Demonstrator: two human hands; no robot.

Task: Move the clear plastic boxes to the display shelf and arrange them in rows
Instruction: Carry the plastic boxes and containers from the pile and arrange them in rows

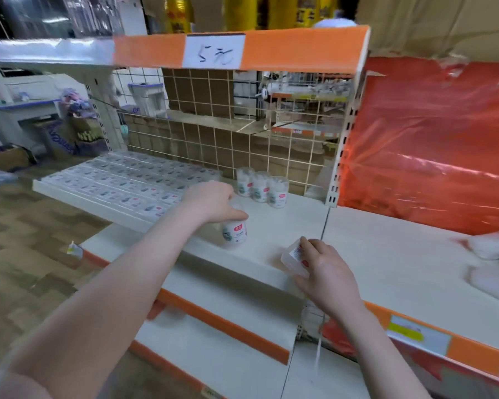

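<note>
The right hand (326, 272) is hovering at the front edge of the white display shelf (285, 226), its fingers and thumb pinching a small clear plastic box with a red-and-white label (296, 257), which is tilting and sitting just above the shelf surface. Further in, the left hand (213, 201) is reaching over the same shelf and gripping from above a clear plastic box with a white label and red mark (234, 231); this box is standing upright on the shelf board. Behind it, near the wire grid back panel (242, 145), three more clear labelled boxes (261, 187) are standing upright in a tight row, touching one another. To their left, flat clear packs (121, 182) are lying in rows on a sloping shelf. Overhead, an orange header strip carrying a handwritten white price card (215, 51) is spanning the unit.
</note>
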